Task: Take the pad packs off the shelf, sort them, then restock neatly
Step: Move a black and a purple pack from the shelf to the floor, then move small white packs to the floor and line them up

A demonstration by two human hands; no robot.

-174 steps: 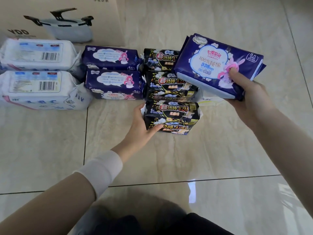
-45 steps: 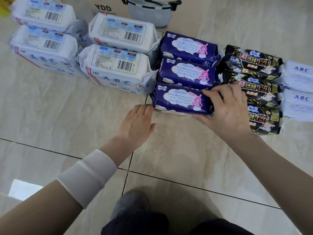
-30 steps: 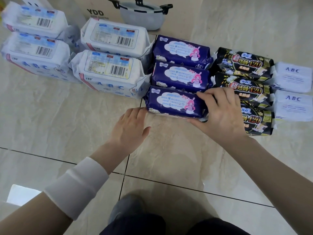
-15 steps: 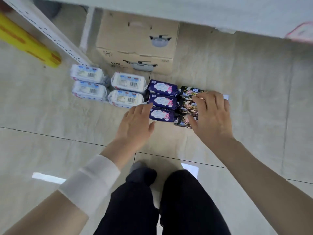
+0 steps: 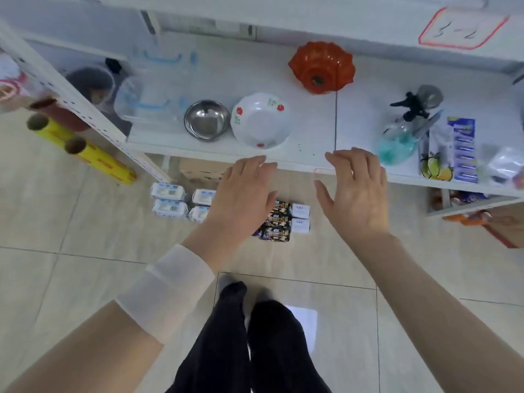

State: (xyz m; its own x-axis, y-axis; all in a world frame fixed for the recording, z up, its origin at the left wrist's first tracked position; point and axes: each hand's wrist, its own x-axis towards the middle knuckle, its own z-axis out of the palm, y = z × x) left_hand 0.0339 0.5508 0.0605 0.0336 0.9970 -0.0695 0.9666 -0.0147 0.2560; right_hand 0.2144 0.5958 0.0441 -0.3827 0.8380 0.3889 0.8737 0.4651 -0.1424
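While both hands hover empty at mid-frame, white packs (image 5: 169, 199) sit on the floor (image 5: 85, 222) at left in a square block, grouped by kind — likely so each type can go back together. Next, the left hand (image 5: 241, 194), fingers straight and slightly spread, hides whatever lies between that block and the black packs (image 5: 277, 222), which run in a column with small white packs (image 5: 300, 218) touching them. Further right, the right hand (image 5: 355, 194) is spread wide near the shelf (image 5: 312, 131) edge — restocking looks like the next step.

Left hand (image 5: 241, 199) and right hand (image 5: 354, 197) outstretched, palms down, apparently empty
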